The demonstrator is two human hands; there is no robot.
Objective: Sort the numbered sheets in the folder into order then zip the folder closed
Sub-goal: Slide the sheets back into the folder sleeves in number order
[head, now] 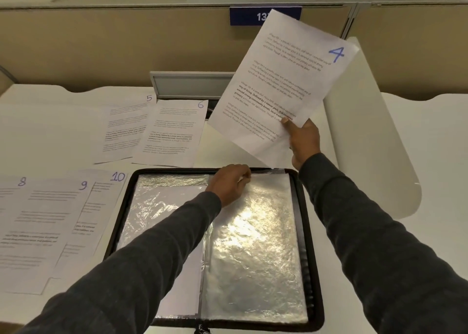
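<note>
Your black zip folder [314,245] lies open on the white desk [215,151]. Your left hand [229,183] pinches its crinkled glossy sleeve [253,245] at the top edge. Sheet 8 [15,189], sheet 9 [63,202] and sheet 10 [106,199] lie to the left, sheet 5 [124,128] and sheet 6 [174,131] beyond. Your right hand [302,141] grips printed sheet 4 [283,80], raised before a blue sign [243,17] reading "13".

White table [50,131]: open folder [120,219], sheets 5 [121,128], 6 [172,131], 8 [25,219], 9 [73,207], 10 [103,202].
</note>
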